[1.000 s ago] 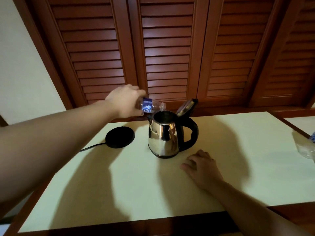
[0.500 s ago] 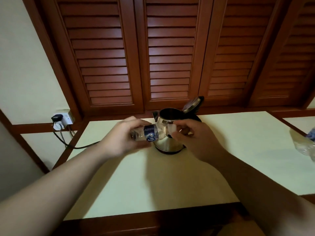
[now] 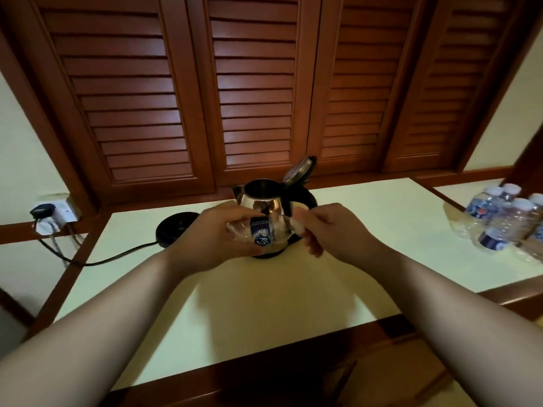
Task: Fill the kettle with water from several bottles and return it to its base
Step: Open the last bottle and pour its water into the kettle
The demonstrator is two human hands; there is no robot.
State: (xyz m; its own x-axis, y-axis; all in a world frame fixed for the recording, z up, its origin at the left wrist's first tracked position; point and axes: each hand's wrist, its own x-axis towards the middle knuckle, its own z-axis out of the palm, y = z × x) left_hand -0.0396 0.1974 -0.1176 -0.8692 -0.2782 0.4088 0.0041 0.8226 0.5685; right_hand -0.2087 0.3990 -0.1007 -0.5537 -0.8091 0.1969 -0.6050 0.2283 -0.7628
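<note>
Holding a sideways bottle before the kettle

Lying with its long axis left to right, the clear bottle (image 3: 264, 235) has its neck toward the right hand (image 3: 332, 227), whose curled fingers pinch that end. The left hand (image 3: 214, 233) wraps the body. Behind stands the open-lidded kettle (image 3: 266, 201), off its base (image 3: 173, 229).

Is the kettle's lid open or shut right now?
Open. The lid stands tilted up behind the kettle, whose dark mouth is exposed.

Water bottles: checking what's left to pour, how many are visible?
5: one held sideways in both hands before the kettle, four with white caps at the table's right edge. More may lie beyond the frame.
</note>
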